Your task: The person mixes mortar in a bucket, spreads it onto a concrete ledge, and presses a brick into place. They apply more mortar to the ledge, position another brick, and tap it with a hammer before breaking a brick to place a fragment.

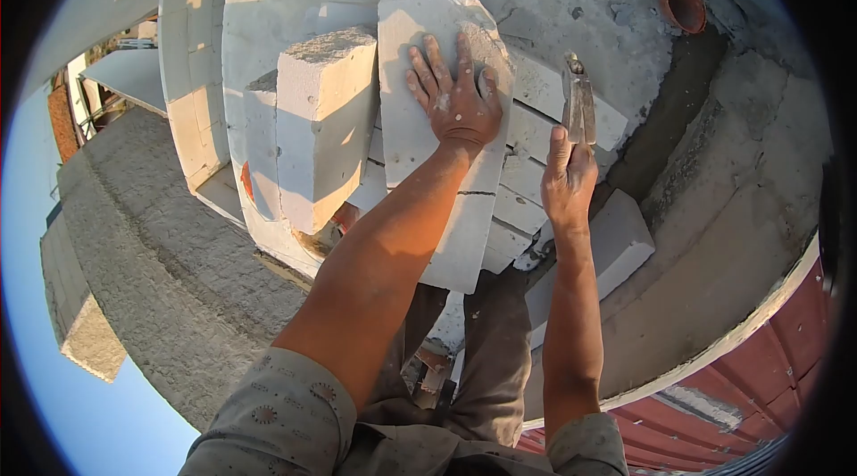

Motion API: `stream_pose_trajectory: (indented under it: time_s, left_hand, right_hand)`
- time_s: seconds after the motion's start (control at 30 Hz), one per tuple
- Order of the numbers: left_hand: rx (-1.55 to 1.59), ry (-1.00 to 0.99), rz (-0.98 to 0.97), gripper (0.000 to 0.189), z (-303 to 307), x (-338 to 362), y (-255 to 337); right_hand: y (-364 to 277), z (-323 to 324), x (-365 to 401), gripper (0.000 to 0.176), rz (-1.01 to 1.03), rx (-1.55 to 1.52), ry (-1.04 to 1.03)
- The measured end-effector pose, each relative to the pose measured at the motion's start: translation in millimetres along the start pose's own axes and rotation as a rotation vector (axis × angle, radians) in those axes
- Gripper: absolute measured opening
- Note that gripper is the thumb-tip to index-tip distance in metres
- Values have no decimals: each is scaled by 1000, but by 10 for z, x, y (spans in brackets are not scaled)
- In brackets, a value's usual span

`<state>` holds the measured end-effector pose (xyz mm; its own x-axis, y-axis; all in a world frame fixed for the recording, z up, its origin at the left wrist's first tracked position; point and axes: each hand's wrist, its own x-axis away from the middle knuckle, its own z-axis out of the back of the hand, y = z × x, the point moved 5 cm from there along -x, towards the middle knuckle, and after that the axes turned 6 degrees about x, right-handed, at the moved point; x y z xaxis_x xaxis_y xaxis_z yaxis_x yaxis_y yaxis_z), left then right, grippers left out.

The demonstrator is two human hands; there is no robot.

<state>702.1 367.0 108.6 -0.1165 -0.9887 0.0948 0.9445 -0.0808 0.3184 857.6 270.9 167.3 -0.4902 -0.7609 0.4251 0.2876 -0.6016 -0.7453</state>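
Note:
My left hand (460, 101) lies flat with spread fingers on the upper part of a pale block (406, 154). A dark line crosses this block's lower part, and one upper corner looks rough. In my right hand (569, 177) is the handle of a grey metal tool (578, 105), held upright just right of the block, its head pointing away from me. Slabs with dark gaps between them (531, 132) lie beneath the block. A thick block with a rough top (326, 128) stands to the left of it.
An orange-brown round pot (683, 8) sits at the upper right, beside a dark channel (669, 110). Another pale block (616, 244) lies by my right forearm. A rough grey wall top (170, 253) runs along the left. Red ribbed sheeting (768, 369) shows at the lower right.

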Motion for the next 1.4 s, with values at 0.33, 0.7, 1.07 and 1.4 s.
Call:
stream_pose_trajectory:
  time_s: [0.33,0.7,1.07,1.4]
  left_hand:
    - [48,44,-57,66,-59,-17,-34]
    - [274,-72,406,79,544,1656,-1428]
    - [926,-638,593,83,624,2753,-2122]
    - [240,-651,265,104,1804,2463,-1110]
  right_hand:
    - [1630,-685,1752,43,-244,308,20]
    - [1243,-1095,2293,73,-291,188,-105]
    - [1574,-1194,2650,75,-612,-107,-274]
    - [1139,-1463,3134,85,-956,-702,-409]
